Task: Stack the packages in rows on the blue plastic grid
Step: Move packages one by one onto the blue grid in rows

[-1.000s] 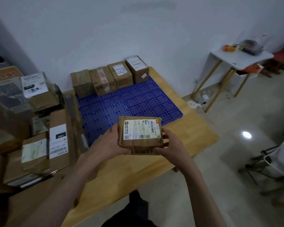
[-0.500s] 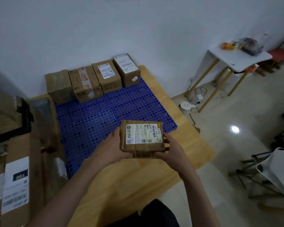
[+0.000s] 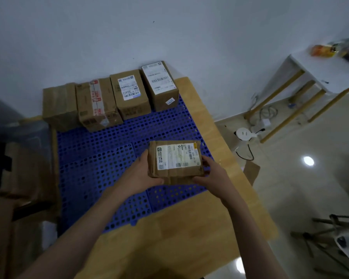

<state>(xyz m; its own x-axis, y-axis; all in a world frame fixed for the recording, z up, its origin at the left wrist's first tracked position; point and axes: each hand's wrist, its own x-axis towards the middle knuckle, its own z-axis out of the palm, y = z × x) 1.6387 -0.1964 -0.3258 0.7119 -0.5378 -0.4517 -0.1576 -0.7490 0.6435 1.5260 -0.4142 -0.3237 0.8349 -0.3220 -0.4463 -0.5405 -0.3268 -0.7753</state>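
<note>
A brown paper-wrapped package (image 3: 175, 161), its white shipping label facing up, was held between both hands above the right half of the blue plastic grid (image 3: 101, 158). The left hand (image 3: 138, 176) was closed around its left edge, thumb on the near face; the right hand (image 3: 212, 174) was wrapped around its right near corner. The grid was laid on a wooden table (image 3: 179, 234). Four cardboard boxes (image 3: 113, 97) were lined up side by side along the grid's far edge, against the white wall (image 3: 169, 33). More parcels (image 3: 18, 178) were dimly seen at the left.
</note>
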